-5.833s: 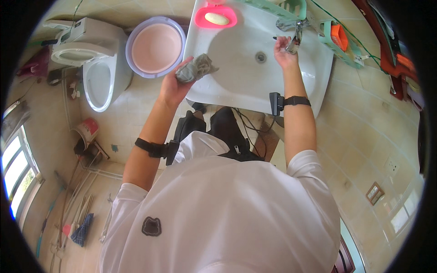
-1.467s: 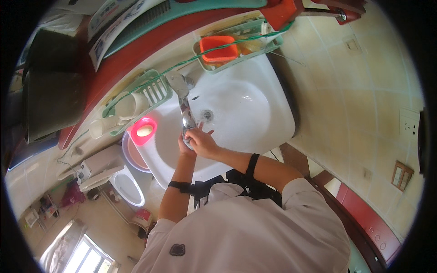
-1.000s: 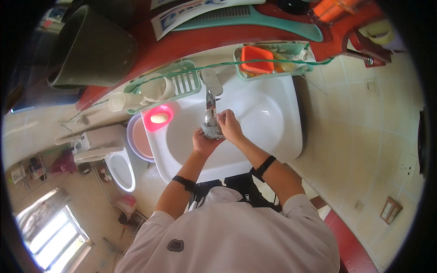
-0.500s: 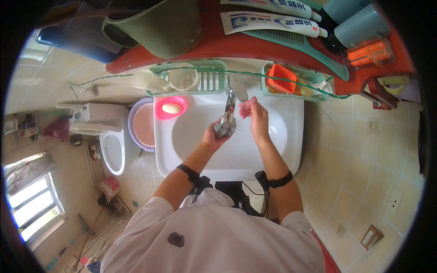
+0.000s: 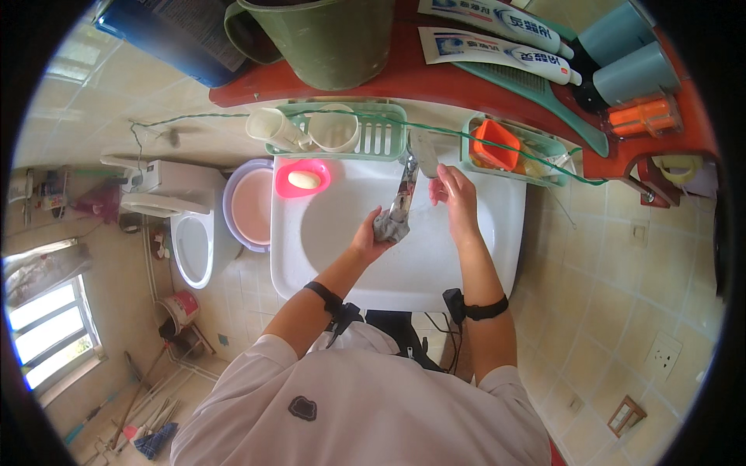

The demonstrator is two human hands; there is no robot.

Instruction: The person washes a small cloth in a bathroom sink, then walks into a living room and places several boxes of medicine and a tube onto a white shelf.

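In my left hand is a wet, bunched grey cloth, gripped just under the spout end of the chrome faucet. My right hand is raised beside the faucet's lever handle, its fingers loosely bent and holding nothing. Whether a fingertip touches the lever I cannot tell. Both hands are over the white washbasin. A pink soap dish with a pale bar of soap sits on the basin's back left corner.
Green baskets hold cups at left and an orange container at right. Above them, a red shelf carries a green mug, toothpaste tubes and a comb. A green twisted cord crosses behind the faucet.
The splashing around the cloth under the spout is gone. My right hand has shifted slightly beside the lever; my left hand still grips the cloth. The whole view has shifted a little.
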